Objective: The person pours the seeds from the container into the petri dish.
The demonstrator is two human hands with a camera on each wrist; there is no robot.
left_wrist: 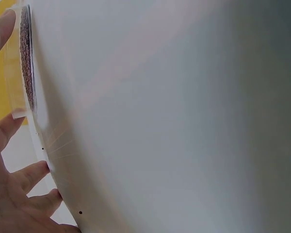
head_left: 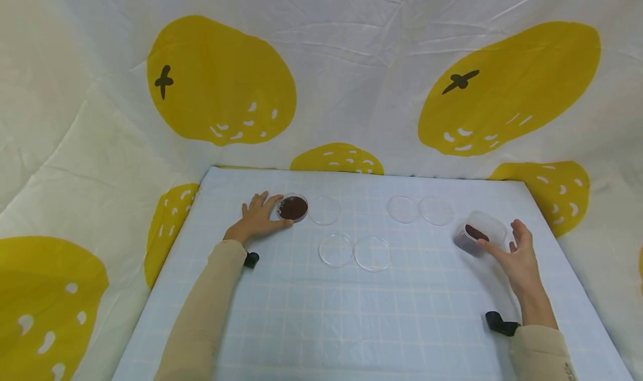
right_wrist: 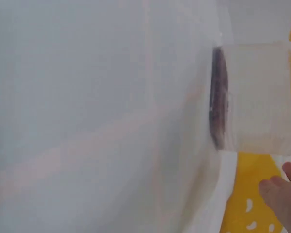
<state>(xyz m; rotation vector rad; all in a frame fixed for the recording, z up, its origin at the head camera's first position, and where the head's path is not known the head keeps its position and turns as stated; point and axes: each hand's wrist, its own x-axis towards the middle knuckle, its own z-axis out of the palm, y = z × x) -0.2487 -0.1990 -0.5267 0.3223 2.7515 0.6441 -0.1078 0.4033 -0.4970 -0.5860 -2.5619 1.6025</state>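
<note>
A round petri dish [head_left: 293, 208] of brown granules sits at the back left of the table. My left hand [head_left: 258, 219] holds it by the sides between thumb and index finger, the other fingers spread on the cloth. In the left wrist view, the dish [left_wrist: 27, 63] shows edge-on with its clear wall standing above the granules. At the right, my right hand [head_left: 519, 261] is spread beside a translucent plastic tub [head_left: 487, 225] with dark brown contents at its bottom. Its thumb overlaps the tub's near edge. The right wrist view shows its fingers [right_wrist: 276, 187] apart from the tub's wall.
A clear dish half [head_left: 324, 210] lies right beside the filled one. Two clear round pieces [head_left: 335, 250] [head_left: 372, 254] lie side by side mid-table, and another pair [head_left: 402, 209] [head_left: 436, 211] lies further back right. A fruit-patterned curtain [head_left: 351, 91] hangs behind the table.
</note>
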